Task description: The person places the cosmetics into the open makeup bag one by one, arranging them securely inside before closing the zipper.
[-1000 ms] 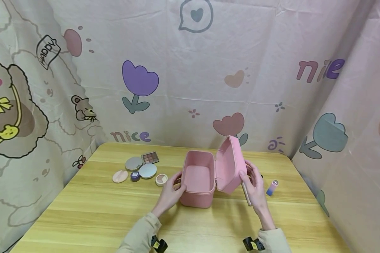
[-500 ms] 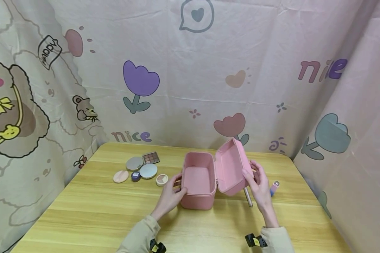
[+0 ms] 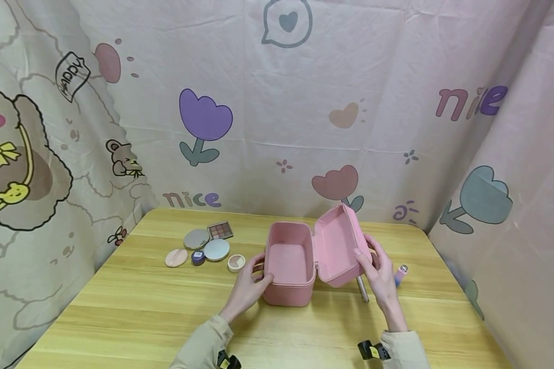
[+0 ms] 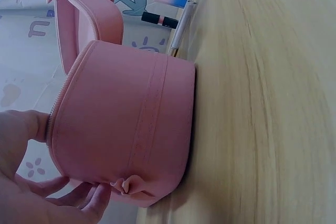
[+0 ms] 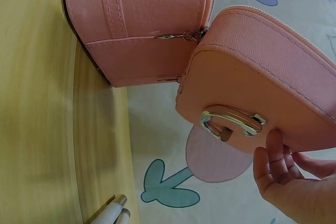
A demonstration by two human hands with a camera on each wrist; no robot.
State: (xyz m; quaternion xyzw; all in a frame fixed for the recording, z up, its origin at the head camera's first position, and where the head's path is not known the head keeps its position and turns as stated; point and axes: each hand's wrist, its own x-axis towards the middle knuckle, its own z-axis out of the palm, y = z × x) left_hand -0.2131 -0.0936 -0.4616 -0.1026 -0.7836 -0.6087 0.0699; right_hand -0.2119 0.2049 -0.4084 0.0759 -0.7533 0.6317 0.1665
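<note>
A pink zippered makeup case [image 3: 288,294] stands upright on the table, its bare pink inside visible from above. Hinged on its right side, the lid [image 3: 337,246] leans outward to the right. My left hand [image 3: 249,284] grips the case's left wall, thumb over the rim and fingers outside, beside a small fabric loop [image 4: 131,184]. My right hand [image 3: 377,269] holds the lid's outer edge, thumb on the inner side and fingers behind. In the right wrist view, a carry handle with gold fittings [image 5: 231,121] shows on the lid's outside, close to the fingertips.
Left of the case lie an eyeshadow palette [image 3: 219,230], round compacts [image 3: 216,249], a dark small jar [image 3: 197,257], a powder puff [image 3: 176,258] and a three-colour pan [image 3: 236,263]. Rightward are a silver slim tube [image 3: 362,289], a pink-blue tube [image 3: 400,275] and a black-pink tube [image 4: 160,20].
The lid has swung a little further outward and down to the right, with my right hand moving along. My left hand stays on the case wall.
</note>
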